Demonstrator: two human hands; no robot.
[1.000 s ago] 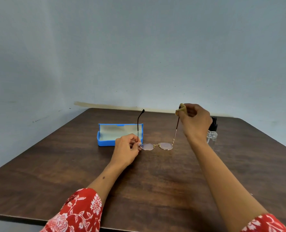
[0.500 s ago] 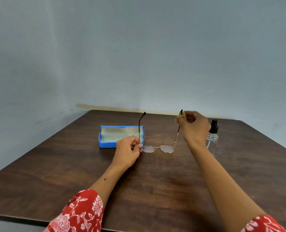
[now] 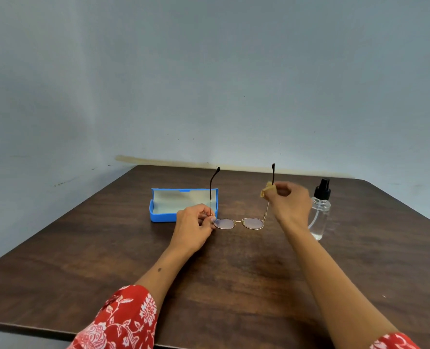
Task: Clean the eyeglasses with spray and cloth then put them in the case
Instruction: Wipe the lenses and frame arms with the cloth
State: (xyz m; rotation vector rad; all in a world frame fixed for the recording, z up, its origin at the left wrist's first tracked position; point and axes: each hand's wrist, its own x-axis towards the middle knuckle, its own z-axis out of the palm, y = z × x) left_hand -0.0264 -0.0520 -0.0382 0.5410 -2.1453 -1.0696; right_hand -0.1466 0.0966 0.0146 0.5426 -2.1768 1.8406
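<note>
Gold wire-rimmed eyeglasses with oval lenses and dark temple tips (image 3: 238, 222) are held lens-down over the dark brown wooden worktop (image 3: 234, 285), both temples pointing up. The left hand (image 3: 195, 226) has its fingers (image 3: 212, 219) curled and pinching the frame at the base of the left temple. The right hand (image 3: 290, 204) has its fingers (image 3: 283, 191) closed round a small yellowish cleaning cloth (image 3: 266, 190), pressed against the right temple partway up; the dark tip of that temple rises above the cloth. Just behind the left-hand fingers lies an open blue rectangular eyeglass case with pale grey lining (image 3: 181, 205), resting on the worktop. Just to the right of the right hand, partly hidden by the wrist, stands a clear plastic spray bottle with a black pump top (image 3: 321, 210), upright. Red floral-print sleeves (image 3: 123, 321) cover both upper forearms.
</note>
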